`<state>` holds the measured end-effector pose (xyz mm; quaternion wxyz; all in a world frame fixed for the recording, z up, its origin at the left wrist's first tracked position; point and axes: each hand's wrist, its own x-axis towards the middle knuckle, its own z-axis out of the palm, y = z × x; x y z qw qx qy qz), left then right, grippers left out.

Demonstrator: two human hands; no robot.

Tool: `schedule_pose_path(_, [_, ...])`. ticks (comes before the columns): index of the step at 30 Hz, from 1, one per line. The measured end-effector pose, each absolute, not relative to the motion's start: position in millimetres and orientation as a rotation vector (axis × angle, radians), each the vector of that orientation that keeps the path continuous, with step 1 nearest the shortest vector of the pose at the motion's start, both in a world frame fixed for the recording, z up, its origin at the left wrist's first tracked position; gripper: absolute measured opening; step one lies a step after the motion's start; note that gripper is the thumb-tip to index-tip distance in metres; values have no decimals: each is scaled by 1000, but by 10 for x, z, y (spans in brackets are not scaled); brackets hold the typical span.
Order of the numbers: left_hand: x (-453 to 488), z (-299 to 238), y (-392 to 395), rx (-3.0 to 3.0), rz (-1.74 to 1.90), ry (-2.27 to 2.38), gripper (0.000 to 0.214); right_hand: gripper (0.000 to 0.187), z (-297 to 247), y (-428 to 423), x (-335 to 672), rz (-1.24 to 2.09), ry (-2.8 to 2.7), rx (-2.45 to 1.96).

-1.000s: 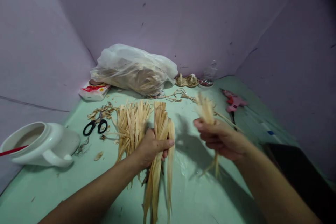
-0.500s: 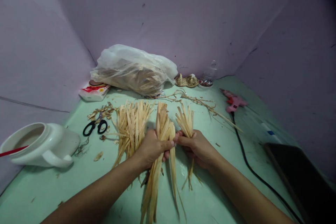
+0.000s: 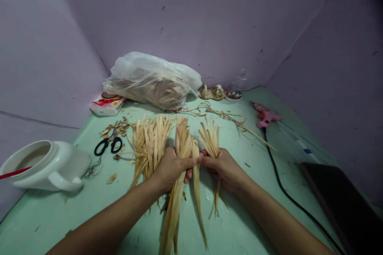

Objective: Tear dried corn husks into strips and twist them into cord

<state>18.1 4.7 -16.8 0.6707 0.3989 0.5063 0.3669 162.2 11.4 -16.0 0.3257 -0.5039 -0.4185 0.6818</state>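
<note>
My left hand (image 3: pixel 176 168) is closed around a bundle of dried, straw-coloured leaf strips (image 3: pixel 183 139) whose long ends hang toward me. My right hand (image 3: pixel 223 167) grips a smaller bunch of narrow strips (image 3: pixel 210 139), fanned out at the top. Between the hands a single strip (image 3: pixel 196 191) hangs down, pinched where thumbs and fingertips of both hands meet. Left of my left hand lies a broad pile of loose strips (image 3: pixel 149 141) on the green table (image 3: pixel 227 231). Some fingers of each hand are hidden behind the bundles.
Black-handled scissors (image 3: pixel 108 144) lie among leaf scraps at left, beside a tipped white pitcher (image 3: pixel 62 163). A plastic bag (image 3: pixel 152 79) of dried material rests against the wall. At right are a pink glue gun (image 3: pixel 266 115), its black cord (image 3: pixel 279 181) and a dark flat device (image 3: pixel 338 203).
The single strip has separated from the left bundle and now hangs alone between my hands. The left bundle has tilted slightly left; both hands stay in nearly the same place.
</note>
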Motion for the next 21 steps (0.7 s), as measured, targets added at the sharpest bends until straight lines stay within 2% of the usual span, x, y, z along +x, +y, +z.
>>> schedule_pose_path(7, [177,-172,30,906,849,1133,22,24,-134,120,1649,1808,-1152,-1311])
schedule_pose_path(13, [191,-170,24,931,827,1146,16,18,-145,109,1618,1827,-1198,-1232])
schedule_pose_path(21, [216,-209,6,1026,781,1195,14,18,-145,83,1566,1795,-1119,-1244])
